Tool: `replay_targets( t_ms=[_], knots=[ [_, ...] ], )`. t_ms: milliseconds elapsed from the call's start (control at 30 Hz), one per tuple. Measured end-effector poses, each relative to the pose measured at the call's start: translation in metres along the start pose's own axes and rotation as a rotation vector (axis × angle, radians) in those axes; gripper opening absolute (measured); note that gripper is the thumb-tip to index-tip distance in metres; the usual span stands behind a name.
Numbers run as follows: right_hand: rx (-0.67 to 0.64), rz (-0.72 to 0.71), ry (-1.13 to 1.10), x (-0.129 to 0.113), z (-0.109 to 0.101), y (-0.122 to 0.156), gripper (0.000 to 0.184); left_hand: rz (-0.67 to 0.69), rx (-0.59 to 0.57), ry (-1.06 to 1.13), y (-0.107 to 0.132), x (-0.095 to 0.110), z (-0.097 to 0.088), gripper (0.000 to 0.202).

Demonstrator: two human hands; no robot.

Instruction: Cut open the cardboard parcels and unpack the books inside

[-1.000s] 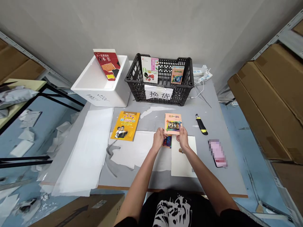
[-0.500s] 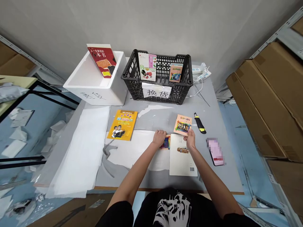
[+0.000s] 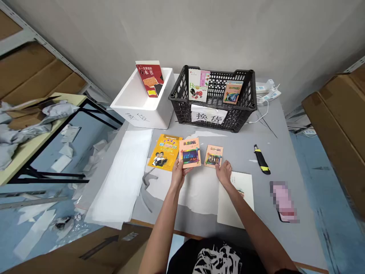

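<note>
A: What's beside the yellow book?
B: The left grip, pinching a peach paperback by its lower edge.
A: And further right?
B: A smaller paperback lying flat, the right grip spread just below it, then a cream book.

**Two small picture books handled on a grey-covered table**

A peach-covered small book is gripped at its lower edge by the left hand, just beside a yellow paperback. The right hand is positioned at the bottom edge of a second small book; contact cannot be confirmed. A large cream book is lying under the right forearm.
</note>
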State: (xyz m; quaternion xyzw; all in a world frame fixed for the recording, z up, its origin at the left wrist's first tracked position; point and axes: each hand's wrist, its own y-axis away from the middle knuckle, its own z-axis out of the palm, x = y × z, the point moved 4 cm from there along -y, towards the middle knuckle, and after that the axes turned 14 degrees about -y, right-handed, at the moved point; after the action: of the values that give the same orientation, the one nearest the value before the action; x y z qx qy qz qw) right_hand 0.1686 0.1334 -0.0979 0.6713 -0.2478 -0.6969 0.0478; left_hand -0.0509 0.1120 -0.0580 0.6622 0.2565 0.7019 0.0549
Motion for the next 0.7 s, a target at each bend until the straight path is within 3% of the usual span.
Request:
replay_targets(
  t_ms=[67, 200, 300, 400, 567, 700],
  knots=[
    [-0.077, -0.035, 0.019, -0.014, 0.01, 0.019, 0.043, -0.015, 0.01, 0.14, 0.01, 0.001, 0.012, 0.046],
    [-0.265, -0.11, 0.004, -0.045, 0.032, 0.051, 0.043, 0.021, 0.091, 0.054, 0.025, 0.007, 0.025, 0.041],
    [-0.273, -0.192, 0.009, -0.061, 0.038, 0.057, 0.037, 0.111, 0.176, -0.082, 0.031, 0.011, 0.027, 0.036],
    [-0.267, -0.177, -0.034, -0.063, 0.038, 0.054, 0.038, 0.175, 0.197, -0.152, 0.034, 0.015, 0.03, 0.035],
    [-0.356, -0.081, -0.382, -0.057, 0.039, 0.052, 0.037, 0.115, 0.163, -0.048, 0.031, 0.015, 0.036, 0.037],
    [-0.349, 0.072, -0.714, -0.052, 0.042, 0.052, 0.035, 0.058, 0.086, 0.121, 0.025, 0.013, 0.05, 0.044]
  ],
)
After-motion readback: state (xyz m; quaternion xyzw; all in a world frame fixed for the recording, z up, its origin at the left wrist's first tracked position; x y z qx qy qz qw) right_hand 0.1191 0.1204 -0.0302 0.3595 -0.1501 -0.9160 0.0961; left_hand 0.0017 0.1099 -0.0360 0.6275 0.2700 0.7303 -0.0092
